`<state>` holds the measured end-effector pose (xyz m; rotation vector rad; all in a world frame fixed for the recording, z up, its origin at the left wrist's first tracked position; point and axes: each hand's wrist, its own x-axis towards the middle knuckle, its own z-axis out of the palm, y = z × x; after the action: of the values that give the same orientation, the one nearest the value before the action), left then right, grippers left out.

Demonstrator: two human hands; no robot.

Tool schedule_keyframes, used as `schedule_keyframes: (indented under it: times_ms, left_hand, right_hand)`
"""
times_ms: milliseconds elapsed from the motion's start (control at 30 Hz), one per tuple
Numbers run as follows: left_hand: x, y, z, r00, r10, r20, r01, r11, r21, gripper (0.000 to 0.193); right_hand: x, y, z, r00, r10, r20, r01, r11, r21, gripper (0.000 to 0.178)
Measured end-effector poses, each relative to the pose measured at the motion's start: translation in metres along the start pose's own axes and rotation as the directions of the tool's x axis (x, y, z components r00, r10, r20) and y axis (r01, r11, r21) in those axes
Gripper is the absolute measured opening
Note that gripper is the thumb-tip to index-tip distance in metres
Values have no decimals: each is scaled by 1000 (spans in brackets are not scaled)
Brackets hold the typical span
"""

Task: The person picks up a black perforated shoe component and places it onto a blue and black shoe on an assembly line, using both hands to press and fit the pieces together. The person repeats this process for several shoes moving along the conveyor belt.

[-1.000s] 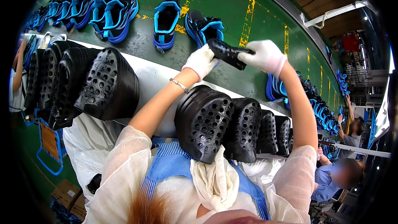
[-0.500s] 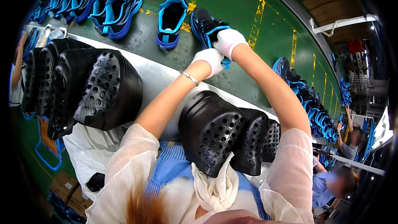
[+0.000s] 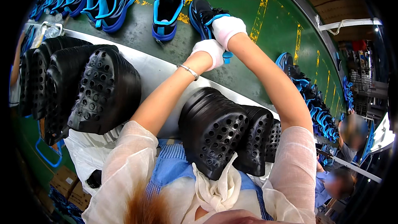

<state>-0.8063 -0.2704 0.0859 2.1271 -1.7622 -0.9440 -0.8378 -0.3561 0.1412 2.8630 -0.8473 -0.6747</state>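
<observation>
Green surface with worn yellow marks stretches before you, edged by a pale ledge. Near its middle are two sneakers: a black-and-blue sneaker under your hands and, just left of it and apart, one lone sneaker. One row of sneakers runs off to your left and a second row to your right, both too overlapped to count. Perforated black shoe inserts stand in nested stacks: three stacks show between your arms, about four stacks at your left.

Your white-gloved right hand covers the opening of the sneaker; your gloved left hand is at its heel end, close against the right. Your fingers are hidden, so I cannot tell whether they are spread, pressed together or pinching something.
</observation>
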Motion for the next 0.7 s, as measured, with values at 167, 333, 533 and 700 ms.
schedule_keyframes:
  times_ms: [167,333,533,700]
  left_hand:
    - [10,10,-3,1000,13,-23,-10,994,108,37]
    - [8,-6,-3,999,-15,-47,15,1000,3,38]
    - [-8,5,-12,998,-44,-42,44,999,-12,42]
    - [-15,-5,-2,973,11,-231,15,993,113,42]
  right_hand:
    - [1,17,16,969,-63,-239,79,995,59,24]
    - [-13,24,10,987,-43,-154,88,950,299,29]
    - [-123,88,10,965,29,-261,49,956,288,31]
    - [-228,178,21,909,392,-140,-357,907,225,34]
